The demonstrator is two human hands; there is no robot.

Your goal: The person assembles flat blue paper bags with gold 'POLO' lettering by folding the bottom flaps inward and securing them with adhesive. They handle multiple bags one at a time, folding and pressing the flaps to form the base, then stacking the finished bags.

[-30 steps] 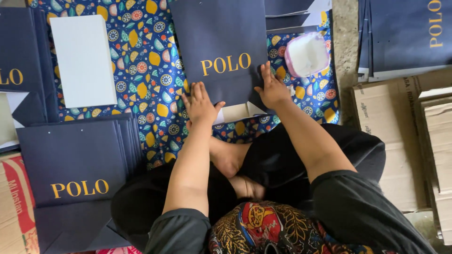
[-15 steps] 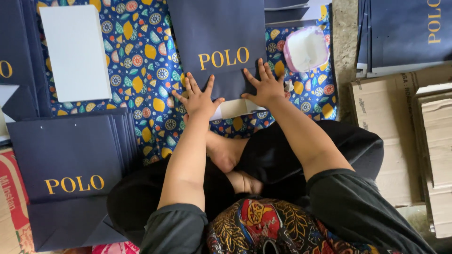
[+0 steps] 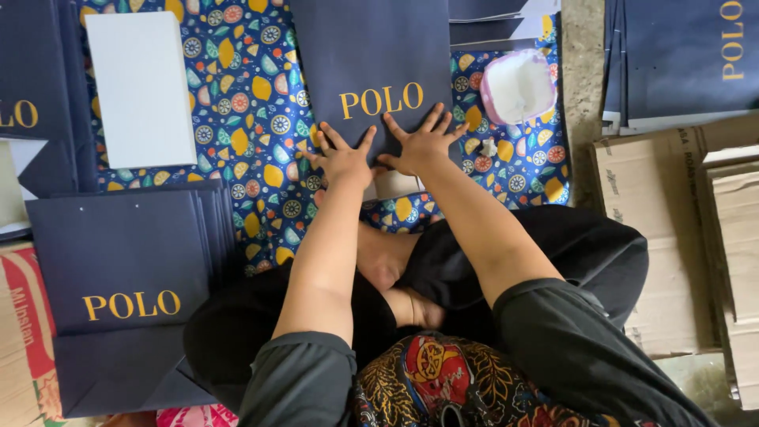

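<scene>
A flat navy paper bag (image 3: 371,55) with gold lettering lies on a blue patterned mat (image 3: 253,119) in front of me. My left hand (image 3: 341,156) presses flat on the bag's lower edge, fingers spread. Right beside it, my right hand (image 3: 423,144) also lies flat on the bag's lower part with fingers spread. The two hands almost touch. Under them a white flap (image 3: 391,184) of the bag's bottom shows. I sit cross-legged, and my bare feet lie below my forearms.
A stack of finished navy bags (image 3: 118,261) lies at the lower left. A white card sheet (image 3: 142,87) rests on the mat at upper left. A pink-rimmed tub of white paste (image 3: 518,85) sits at upper right. Cardboard boxes (image 3: 672,237) and more navy bags (image 3: 688,55) are to the right.
Both hands slid towards each other along the bag's lower edge and now lie side by side, flat. The bag stays in place.
</scene>
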